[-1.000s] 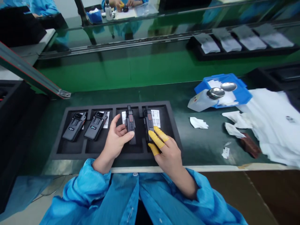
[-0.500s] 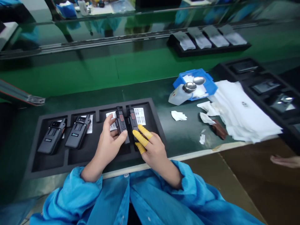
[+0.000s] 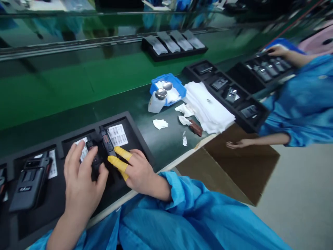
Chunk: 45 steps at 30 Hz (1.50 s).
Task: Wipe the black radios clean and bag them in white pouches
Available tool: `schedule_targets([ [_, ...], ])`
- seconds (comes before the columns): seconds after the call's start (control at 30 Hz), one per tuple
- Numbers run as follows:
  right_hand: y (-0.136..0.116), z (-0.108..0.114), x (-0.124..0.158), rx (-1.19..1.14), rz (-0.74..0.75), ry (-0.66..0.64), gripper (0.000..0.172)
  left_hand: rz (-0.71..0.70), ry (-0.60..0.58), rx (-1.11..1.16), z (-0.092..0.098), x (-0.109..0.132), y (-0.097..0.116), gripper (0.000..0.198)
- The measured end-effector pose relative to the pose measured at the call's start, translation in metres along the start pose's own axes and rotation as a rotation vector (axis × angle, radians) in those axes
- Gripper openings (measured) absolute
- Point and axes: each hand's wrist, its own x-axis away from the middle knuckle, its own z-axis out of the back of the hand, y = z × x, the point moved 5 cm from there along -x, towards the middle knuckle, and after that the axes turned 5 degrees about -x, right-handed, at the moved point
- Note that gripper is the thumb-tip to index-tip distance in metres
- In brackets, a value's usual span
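Observation:
My right hand [image 3: 139,170], with yellow finger cots on several fingers, is closed around the lower part of a black handheld radio [image 3: 106,139] that shows a red-orange button on its side. Beside it, my left hand [image 3: 83,177] hovers with fingers spread over a second black radio [image 3: 95,158], which is partly covered by the fingers. Both radios are in the right part of a black foam tray [image 3: 137,135]. White label sheets [image 3: 118,134] lie behind them. Another radio [image 3: 28,184] lies face up in a compartment further left.
A white pump bottle [image 3: 156,104] stands against a blue bin [image 3: 169,80] of white wipes. Crumpled wipes [image 3: 160,124], a brown scrap [image 3: 195,128] and a stack of white sheets [image 3: 208,107] lie to the right. Beyond are more trays [image 3: 221,76] and a co-worker's blue sleeve [image 3: 309,100].
The view has swung right, bringing a co-worker into sight. My left fingers have spread from around their radio. My right hand stays on the other radio.

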Motion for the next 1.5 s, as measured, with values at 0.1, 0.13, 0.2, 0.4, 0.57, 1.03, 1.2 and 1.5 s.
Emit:
schedule_targets([
  [0.1,0.003,-0.006,0.002,0.001,-0.03,-0.054,0.046,-0.137,-0.014,0.08,-0.003,0.003,0.007,0.061],
  [0.13,0.004,-0.009,0.003,0.006,-0.041,-0.071,0.045,-0.168,-0.031,0.09,-0.004,0.005,0.008,0.061],
  [0.2,0.003,-0.014,0.005,0.029,-0.048,-0.087,0.041,-0.234,-0.042,0.082,-0.006,0.007,0.011,0.061],
  [0.4,0.006,0.012,0.0,0.02,0.013,-0.192,0.04,-0.362,-0.022,-0.001,-0.01,0.007,0.007,0.057],
  [0.57,0.107,0.103,0.014,0.347,-0.389,0.014,0.033,-0.391,-0.031,0.013,-0.015,0.008,0.001,0.062],
  [1.03,0.206,0.12,0.029,0.586,-0.767,-0.057,0.029,-0.208,-0.133,0.078,-0.021,0.015,0.003,0.022],
  [1.2,0.134,0.127,-0.014,0.415,-0.42,0.109,0.028,-0.206,-0.168,0.125,-0.025,0.019,0.005,0.028],
  [1.5,0.04,0.008,-0.081,0.091,0.316,-0.243,0.034,-0.369,-0.043,0.072,-0.014,0.013,0.016,0.026],
])
